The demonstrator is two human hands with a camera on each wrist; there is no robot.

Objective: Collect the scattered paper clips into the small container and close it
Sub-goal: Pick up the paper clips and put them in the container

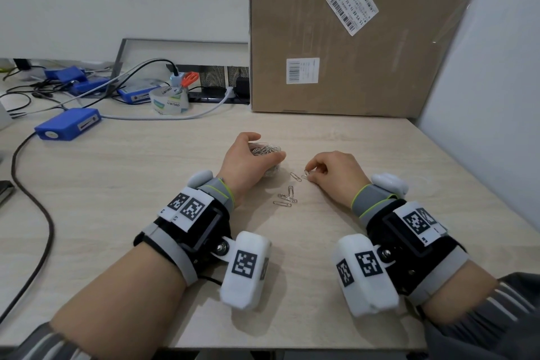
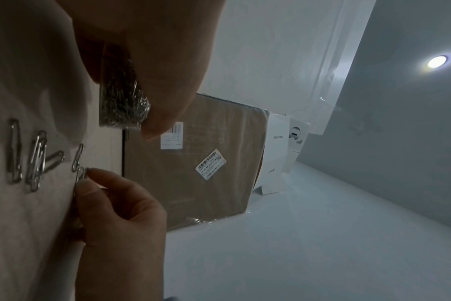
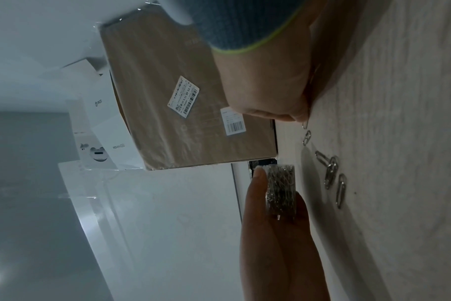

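On the pale wood desk (image 1: 146, 184), left hand (image 1: 242, 161) cups the clip-filled container (image 1: 273, 152), right hand (image 1: 336, 172) pinches a paper clip (image 1: 306, 175), cardboard box (image 1: 350, 38) behind.

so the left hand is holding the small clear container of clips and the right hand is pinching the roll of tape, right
Not quite. The left hand holds the small clear plastic container, but the right hand pinches a silver wire paper clip on the light wooden table, as the head view shows.

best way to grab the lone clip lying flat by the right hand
Pinch the lone paper clip across its narrow width at one rounded end, coming from above. It lies flat on the table, so tip that end up first.
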